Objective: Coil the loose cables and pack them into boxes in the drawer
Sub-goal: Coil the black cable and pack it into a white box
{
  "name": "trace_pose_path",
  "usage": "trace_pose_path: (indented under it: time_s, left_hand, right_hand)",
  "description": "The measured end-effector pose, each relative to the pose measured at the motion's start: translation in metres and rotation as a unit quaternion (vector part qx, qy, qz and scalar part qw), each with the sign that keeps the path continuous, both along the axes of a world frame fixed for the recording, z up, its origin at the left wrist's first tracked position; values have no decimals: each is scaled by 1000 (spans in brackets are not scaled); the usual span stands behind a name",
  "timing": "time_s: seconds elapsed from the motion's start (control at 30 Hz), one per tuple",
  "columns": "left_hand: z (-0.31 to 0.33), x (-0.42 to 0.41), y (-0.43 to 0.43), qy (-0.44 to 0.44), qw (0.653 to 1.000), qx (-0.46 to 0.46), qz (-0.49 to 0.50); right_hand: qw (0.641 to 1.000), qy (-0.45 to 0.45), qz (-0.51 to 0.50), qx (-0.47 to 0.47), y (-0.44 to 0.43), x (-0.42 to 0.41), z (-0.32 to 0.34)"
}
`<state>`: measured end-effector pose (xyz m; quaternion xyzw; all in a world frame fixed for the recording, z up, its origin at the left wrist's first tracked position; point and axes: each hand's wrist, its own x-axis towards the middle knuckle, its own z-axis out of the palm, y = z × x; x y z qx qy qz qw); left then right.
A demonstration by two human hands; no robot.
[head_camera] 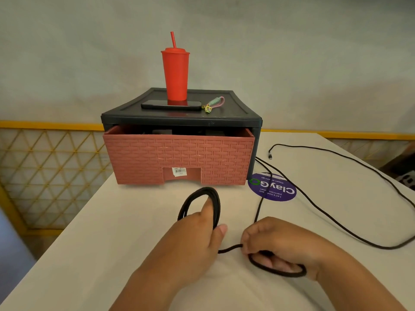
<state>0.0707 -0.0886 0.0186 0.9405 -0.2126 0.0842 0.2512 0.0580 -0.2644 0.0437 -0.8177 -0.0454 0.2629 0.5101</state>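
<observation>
head view: cable coiled around left hand

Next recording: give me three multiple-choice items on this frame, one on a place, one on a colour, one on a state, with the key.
1. Where does the cup stand? A in the drawer; B on the cabinet; C in the left hand.
2. What colour is the cable? A black; B white; C yellow.
3. How is the drawer? A fully shut; B taken out; C partly open.
Key: 1 B, the cup stands on the cabinet's top. 2 A, the cable coiled in the left hand is black. 3 C, its front stands out from the cabinet, a gap above.
</observation>
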Motion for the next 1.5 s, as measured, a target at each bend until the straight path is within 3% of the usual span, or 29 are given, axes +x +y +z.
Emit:
trace_pose_path:
  time_s: [0.17, 0.37, 0.43, 0.57, 0.73, 0.9, 1.1, 1.23, 1.37, 1.43, 1.5]
  left_hand:
    - [5, -6, -1, 61, 995, 68, -47]
    - [2, -4, -3, -3, 996, 87, -32]
    - [-1, -3, -6, -33, 996, 84, -16]
    - [-6, -1, -12, -69, 994, 89, 17]
    - [-14, 2, -15, -78, 991, 93, 63]
    - [-16, 7, -12, -76, 979, 172, 82]
    - [-14, 6, -13, -90, 976, 194, 31]
    - [-5, -10, -21, -112, 988, 71, -77]
    - [1, -24, -28, 13, 975, -139, -171]
    - [3, -23, -26, 75, 937, -304, -155]
    - [9, -20, -22, 128, 873, -453, -127]
  right_hand:
    - [999, 44, -7, 27, -14, 4, 1]
    - [974, 77, -96, 191, -20, 14, -1]
    - [973, 25, -109, 203, -15, 14, -1]
    - [974, -187, -108, 72, 5, 5, -8]
    - [888, -413, -138, -148, 15, 7, -26]
    - [836, -519, -107, -145, 23, 5, -35]
    - [747, -622, -199, -125, 21, -2, -21]
    - [712, -636, -260, -146, 2, 3, -8]
    - [704, -606, -278, -245, -26, 22, -17]
    - [707, -587, -276, -283, -37, 30, -26]
    - [710, -579, -253, -312, -40, 34, -31]
